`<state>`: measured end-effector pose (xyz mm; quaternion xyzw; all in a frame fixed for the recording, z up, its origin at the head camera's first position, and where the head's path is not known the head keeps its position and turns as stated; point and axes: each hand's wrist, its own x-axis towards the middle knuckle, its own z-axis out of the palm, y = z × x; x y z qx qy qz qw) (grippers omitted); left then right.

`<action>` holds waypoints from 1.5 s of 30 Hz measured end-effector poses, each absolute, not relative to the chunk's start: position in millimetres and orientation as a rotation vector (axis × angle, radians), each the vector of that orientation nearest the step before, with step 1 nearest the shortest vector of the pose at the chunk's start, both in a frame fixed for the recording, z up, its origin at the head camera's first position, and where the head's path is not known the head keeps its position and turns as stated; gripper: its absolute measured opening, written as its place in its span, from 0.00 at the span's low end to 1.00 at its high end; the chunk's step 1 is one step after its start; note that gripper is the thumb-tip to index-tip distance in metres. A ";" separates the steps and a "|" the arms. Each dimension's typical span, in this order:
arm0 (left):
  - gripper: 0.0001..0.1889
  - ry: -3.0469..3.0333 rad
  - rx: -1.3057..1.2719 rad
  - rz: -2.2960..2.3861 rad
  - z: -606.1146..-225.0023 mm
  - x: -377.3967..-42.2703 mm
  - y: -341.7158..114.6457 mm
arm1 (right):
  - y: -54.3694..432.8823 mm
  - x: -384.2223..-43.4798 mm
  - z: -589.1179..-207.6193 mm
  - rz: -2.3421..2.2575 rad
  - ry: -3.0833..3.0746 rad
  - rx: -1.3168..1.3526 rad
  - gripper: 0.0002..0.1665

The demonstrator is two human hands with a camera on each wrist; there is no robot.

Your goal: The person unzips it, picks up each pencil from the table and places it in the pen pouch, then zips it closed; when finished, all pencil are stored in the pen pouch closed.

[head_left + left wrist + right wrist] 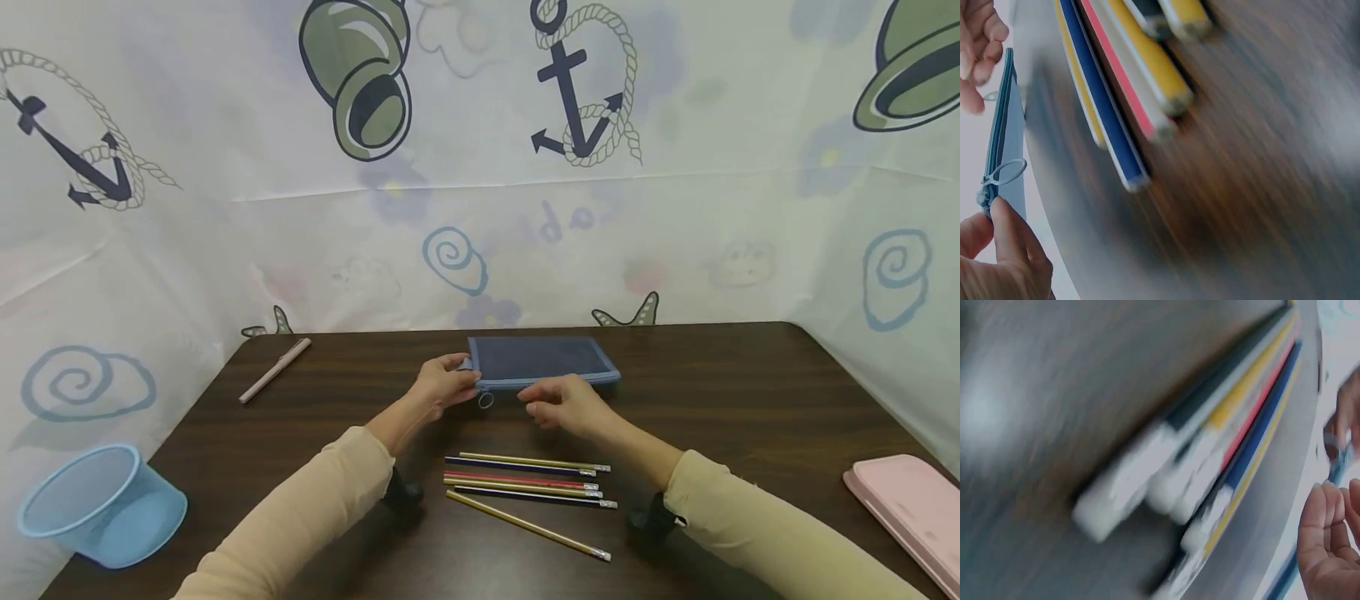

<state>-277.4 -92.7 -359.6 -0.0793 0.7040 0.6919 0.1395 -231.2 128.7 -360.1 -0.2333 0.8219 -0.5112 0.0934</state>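
Observation:
A blue zip pouch (536,358) with a dark mesh-like face lies toward the far side of the table. My left hand (446,383) pinches its left corner between thumb and fingers, beside the zip end. A ring-shaped zip pull (486,400) hangs from that corner, close to the thumb in the left wrist view. By the pouch's front zipped edge hovers my right hand (570,404), fingers loosely bent with nothing between them. Nearer me, several pencils lie side by side, in gold, dark blue, black and red; one gold pencil (528,525) slants apart at the front.
A light blue bin (142,517) stands at the left table edge. Behind it, a pale pen-like stick (274,372) lies at the back left. At the right edge is a pink case (911,517). A patterned white cloth (720,200) hangs behind the brown table.

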 end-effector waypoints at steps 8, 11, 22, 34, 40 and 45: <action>0.28 2.009 -0.254 2.001 -356.1 -272.2 -73.7 | 107.3 -225.2 -362.1 -1.407 2.374 -0.732 0.21; 0.28 1.999 -0.252 2.004 -356.3 -270.6 -69.3 | 103.4 -224.4 -365.4 -1.385 2.408 -0.737 0.20; 0.29 2.013 -0.228 2.014 -361.2 -266.5 -66.7 | 101.9 -223.3 -366.6 -1.450 2.610 -0.566 0.06; 0.29 2.038 -0.193 2.002 -369.0 -264.3 -75.5 | 123.4 -232.3 -369.6 -1.326 2.816 -0.507 0.05; 0.29 2.054 -0.209 2.008 -370.7 -263.7 -84.5 | 139.3 -237.2 -370.3 -1.286 2.870 -0.445 0.06; 0.29 2.070 -0.213 1.995 -371.7 -265.0 -88.7 | 150.7 -240.5 -370.4 -1.258 2.888 -0.449 0.06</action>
